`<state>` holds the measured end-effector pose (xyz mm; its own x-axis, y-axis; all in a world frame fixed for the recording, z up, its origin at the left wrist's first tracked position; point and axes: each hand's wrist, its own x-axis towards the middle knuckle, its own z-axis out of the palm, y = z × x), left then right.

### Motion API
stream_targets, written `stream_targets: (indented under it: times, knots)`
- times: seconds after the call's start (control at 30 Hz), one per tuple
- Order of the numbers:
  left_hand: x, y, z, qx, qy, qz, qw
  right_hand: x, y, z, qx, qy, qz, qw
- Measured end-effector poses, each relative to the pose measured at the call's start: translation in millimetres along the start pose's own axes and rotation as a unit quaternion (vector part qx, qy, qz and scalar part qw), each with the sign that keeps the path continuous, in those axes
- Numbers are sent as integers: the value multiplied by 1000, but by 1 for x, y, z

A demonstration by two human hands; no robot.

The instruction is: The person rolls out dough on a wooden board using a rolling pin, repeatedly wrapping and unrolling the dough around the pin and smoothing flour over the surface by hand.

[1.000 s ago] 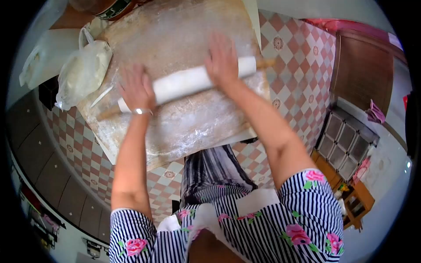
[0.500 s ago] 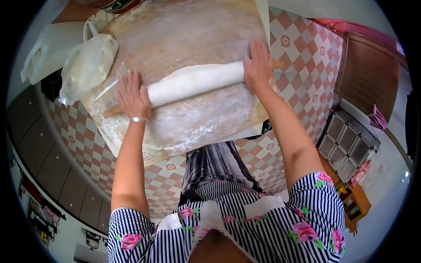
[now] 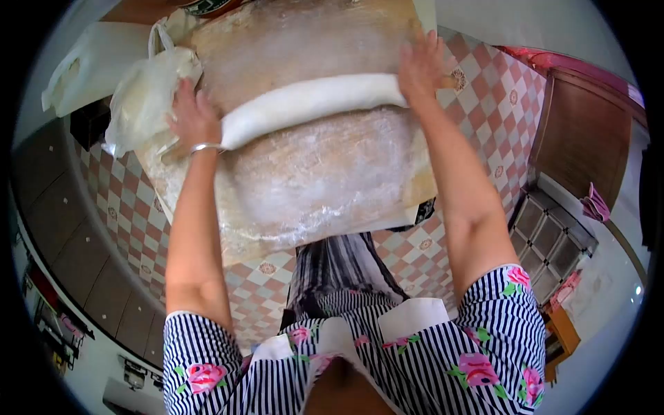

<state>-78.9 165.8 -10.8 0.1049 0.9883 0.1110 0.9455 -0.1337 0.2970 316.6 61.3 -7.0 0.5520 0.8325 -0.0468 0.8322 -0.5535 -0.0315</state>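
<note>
White dough (image 3: 315, 102) is wrapped in a long roll around a wooden rolling pin (image 3: 448, 81) on a floured wooden board (image 3: 318, 176). Only the pin's ends show, one at each side. My left hand (image 3: 196, 119) lies over the left end of the roll, palm down, with its fingers stretched out and spread. At the right end, my right hand (image 3: 420, 69) rests on the roll in the same way, its outstretched fingers a little blurred. Neither hand is wrapped around the pin. A white bracelet (image 3: 206, 146) circles my left wrist.
A plastic bag (image 3: 142, 104) with pale contents stands at the board's left edge, beside another whitish bag (image 3: 86, 69). Part of a dark red bowl (image 3: 207, 7) shows at the top. Tiled floor (image 3: 477, 104) surrounds the board, and a brown door (image 3: 584, 131) stands at the right.
Both hands have moved forward, away from my body, and slightly farther apart. The dough roll has gone forward with them across the board.
</note>
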Motion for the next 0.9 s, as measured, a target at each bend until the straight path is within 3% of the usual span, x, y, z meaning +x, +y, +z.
stream_targets:
  times: [0.03, 0.07, 0.1, 0.13, 0.17, 0.27, 0.33, 0.37, 0.43, 0.47, 0.57, 0.7, 0.73, 0.83, 0.87, 0.9]
  knots:
    - [-20, 5, 21, 32, 18, 17, 999, -6, -27, 8, -77, -76, 43, 993]
    - [-37, 21, 43, 64, 42, 34, 996, -37, -68, 2, -18, -66, -29, 997]
    - [-44, 111, -5, 295, -236, 15, 926, -77, -106, -10, 40, -59, -101, 992]
    - [-90, 112, 24, 65, -131, 108, 983, -87, -125, -12, 78, -64, -109, 989]
    - [-80, 130, 17, 51, -138, 65, 987, -89, -135, -11, 112, -70, -113, 985]
    - [-29, 119, 20, 28, -131, 64, 989, -29, -134, -14, 110, -8, -149, 983]
    - [-9, 96, 9, 20, -123, 12, 992, -32, -85, -12, 107, 6, -90, 990]
    - [-20, 85, 5, 55, -126, 36, 990, -31, -60, -12, 103, 14, -60, 993]
    - [-50, 61, -2, 131, -118, 84, 981, -37, -38, -16, 65, -31, -105, 992]
    - [-44, 62, -3, 107, -93, 96, 985, -42, -31, -16, 45, -58, -127, 989]
    - [-7, 48, 4, 31, -48, 71, 996, 9, -32, -5, 50, 26, -124, 991]
    - [-45, 10, -15, 63, -87, 99, 989, -2, 9, -7, 62, 19, -107, 992]
    - [-45, 10, -12, 107, -58, 122, 985, 3, 10, -3, 52, 40, -121, 991]
    - [-7, -2, -1, -47, -29, 117, 992, 34, 2, -5, 134, 37, -142, 980]
    - [-2, -4, -2, -67, -76, 128, 987, 45, -4, -10, 181, 27, -147, 972]
    - [-1, -5, -7, -87, -126, 137, 979, 40, -3, -16, 155, -31, -211, 965]
